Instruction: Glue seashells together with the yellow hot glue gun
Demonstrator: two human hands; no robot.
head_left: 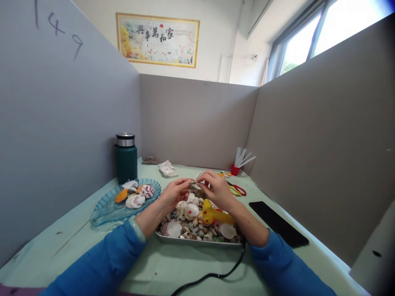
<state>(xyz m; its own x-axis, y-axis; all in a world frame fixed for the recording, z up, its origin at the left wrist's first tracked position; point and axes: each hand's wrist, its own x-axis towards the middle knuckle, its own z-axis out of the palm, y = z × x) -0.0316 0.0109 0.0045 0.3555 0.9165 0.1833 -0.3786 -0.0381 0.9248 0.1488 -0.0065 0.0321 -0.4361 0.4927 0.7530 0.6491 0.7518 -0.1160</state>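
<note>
Above a metal tray heaped with seashells, my two hands meet. My left hand pinches a small greenish shell between thumb and fingers. A short thin white piece sticks up between the hands; which hand bears it I cannot tell. My right hand is closed in a pinch right beside the shell, and what its fingertips hold is hidden. Below the right hand, a yellow glue gun lies on top of the shells.
A blue plate with several shells and a green bottle stand left. To the right are scissors, a red cup of white sticks and a black phone-like slab. A black cord runs toward me. Grey partitions surround the table.
</note>
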